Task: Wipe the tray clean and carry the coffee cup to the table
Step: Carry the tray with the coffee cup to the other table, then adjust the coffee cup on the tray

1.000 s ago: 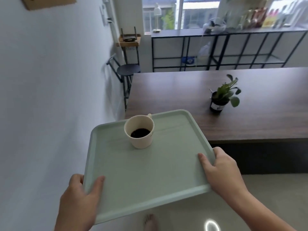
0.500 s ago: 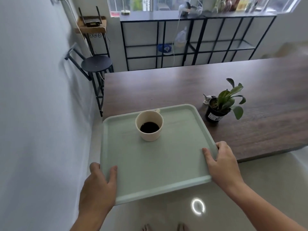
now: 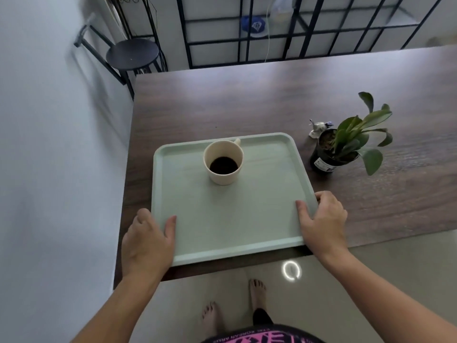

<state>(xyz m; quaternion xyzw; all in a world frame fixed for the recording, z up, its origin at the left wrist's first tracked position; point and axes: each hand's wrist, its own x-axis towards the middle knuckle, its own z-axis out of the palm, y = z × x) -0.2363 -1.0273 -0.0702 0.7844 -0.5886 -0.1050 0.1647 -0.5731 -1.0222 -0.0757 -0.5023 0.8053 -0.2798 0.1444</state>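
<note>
A pale green tray [image 3: 235, 214] lies over the near left corner of the dark wooden table [image 3: 272, 95], its front edge close to the table's edge. On the tray's far half stands a cream coffee cup [image 3: 223, 162] with dark coffee inside, its handle pointing away from me. My left hand [image 3: 148, 241] grips the tray's near left corner, thumb on top. My right hand [image 3: 321, 219] grips the near right edge, thumb on the tray floor.
A small potted plant [image 3: 346, 147] in a black pot stands just right of the tray, with a small silver figurine [image 3: 317, 128] behind it. A white wall runs along the left. A black stool [image 3: 132, 53] and a black metal shelf [image 3: 296, 33] stand beyond the table.
I have moved up to the table with the tray, which now lies over its near left corner. Both hands keep their grip. The cup stayed in place on the tray.
</note>
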